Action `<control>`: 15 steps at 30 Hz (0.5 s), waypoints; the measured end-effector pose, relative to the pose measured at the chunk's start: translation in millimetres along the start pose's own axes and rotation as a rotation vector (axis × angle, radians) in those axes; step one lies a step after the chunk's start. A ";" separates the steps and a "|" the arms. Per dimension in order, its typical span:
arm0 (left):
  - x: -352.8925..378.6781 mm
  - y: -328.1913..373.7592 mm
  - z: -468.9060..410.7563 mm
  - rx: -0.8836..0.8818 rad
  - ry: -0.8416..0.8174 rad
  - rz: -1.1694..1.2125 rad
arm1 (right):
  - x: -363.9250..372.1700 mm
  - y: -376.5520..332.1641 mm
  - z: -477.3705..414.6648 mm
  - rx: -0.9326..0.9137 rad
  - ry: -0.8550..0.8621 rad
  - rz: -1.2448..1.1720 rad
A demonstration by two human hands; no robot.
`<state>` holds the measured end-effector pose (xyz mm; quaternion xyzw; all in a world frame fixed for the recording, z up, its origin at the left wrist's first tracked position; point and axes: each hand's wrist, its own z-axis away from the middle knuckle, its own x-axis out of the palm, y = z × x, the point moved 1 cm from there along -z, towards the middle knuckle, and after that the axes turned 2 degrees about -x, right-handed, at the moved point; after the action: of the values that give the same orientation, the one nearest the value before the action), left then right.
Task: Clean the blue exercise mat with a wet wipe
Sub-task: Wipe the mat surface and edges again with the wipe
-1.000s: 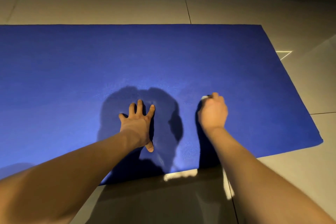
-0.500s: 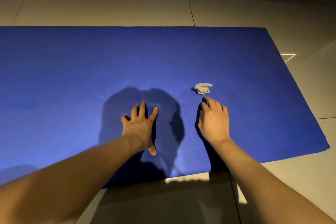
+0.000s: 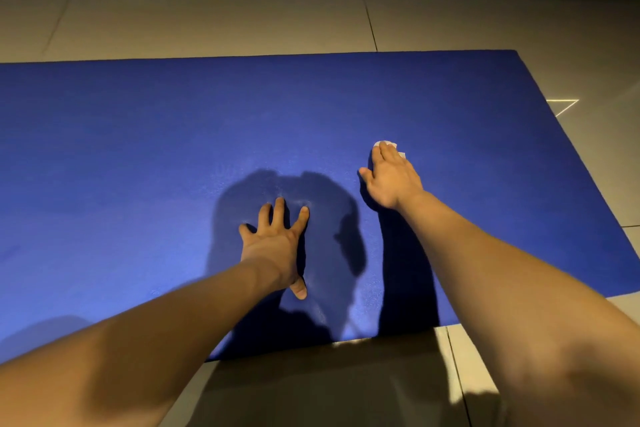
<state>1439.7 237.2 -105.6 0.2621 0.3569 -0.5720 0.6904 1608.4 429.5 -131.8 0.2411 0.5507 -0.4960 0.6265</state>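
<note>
The blue exercise mat (image 3: 138,149) lies flat on the tiled floor and fills most of the view. My left hand (image 3: 277,239) rests on it palm down with fingers spread, near the mat's front edge. My right hand (image 3: 391,177) lies further out and to the right, its straight fingers pressing on the white wet wipe (image 3: 389,144). Only the wipe's far edge shows past the fingertips; the rest is hidden under the hand.
Grey floor tiles (image 3: 207,21) surround the mat, with a wall base along the top of the view. The mat's right end (image 3: 588,184) and its near edge (image 3: 346,343) are both in view. My shadow falls across the mat between the arms.
One second ago my right hand gripped the wipe, then let it lie loose on the mat. Now that hand has reached forward and covers the wipe. My left hand has stayed in place.
</note>
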 end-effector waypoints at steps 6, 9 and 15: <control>2.3 -0.9 -1.7 0.004 0.010 -0.006 | 41.9 30.0 88.8 0.019 0.205 0.081; 1.7 -0.8 -1.6 -0.003 0.013 0.001 | 47.4 28.4 99.4 0.301 0.245 0.034; 1.3 -2.2 4.5 0.003 0.037 0.050 | 77.5 -99.7 108.1 -0.288 0.114 0.120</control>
<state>1438.5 232.5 -103.8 0.2826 0.3621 -0.5501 0.6974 1561.1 271.1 -149.5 0.2091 0.6354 -0.3594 0.6507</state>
